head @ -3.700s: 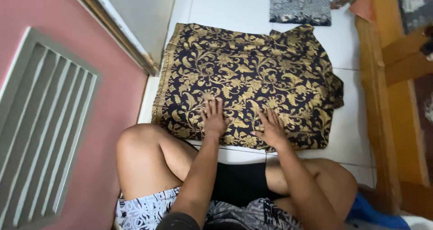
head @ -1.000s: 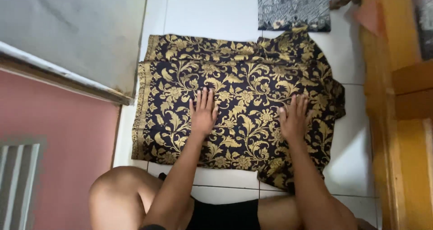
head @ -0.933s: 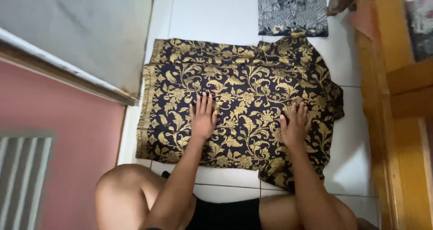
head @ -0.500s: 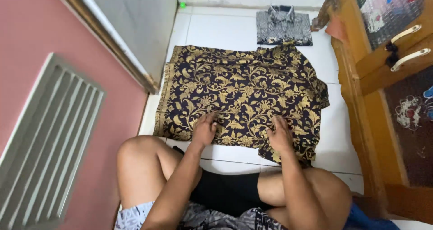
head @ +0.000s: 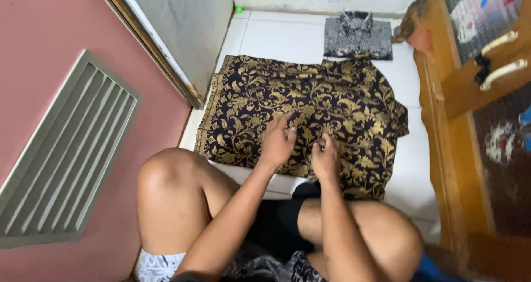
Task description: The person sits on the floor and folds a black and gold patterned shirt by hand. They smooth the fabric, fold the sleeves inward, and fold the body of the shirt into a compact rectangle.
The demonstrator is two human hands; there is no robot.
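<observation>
Two hands rest on the shirt [head: 310, 102] — dark with gold leaves, spread flat on the white floor [head: 276, 35]. Left hand [head: 276, 143] lies open and flat; right hand [head: 326, 157] looks curled, pinching cloth near the hem. Tugging unevenly could wrinkle the smoothed fabric. Beyond lies a folded grey shirt [head: 358, 38], beside a cabinet [head: 470, 94].

A home, most likely a bedroom or hallway corner: a white tiled floor [head: 276, 35] runs between a pink painted door with a slatted grey vent [head: 66, 154] and a yellow-brown wooden cabinet with pale bar handles [head: 498, 49]. Clothes lie straight on the tiles, a dark gold-flowered shirt [head: 332, 102] and a folded grey patterned shirt [head: 358, 38] near the far wall.
</observation>
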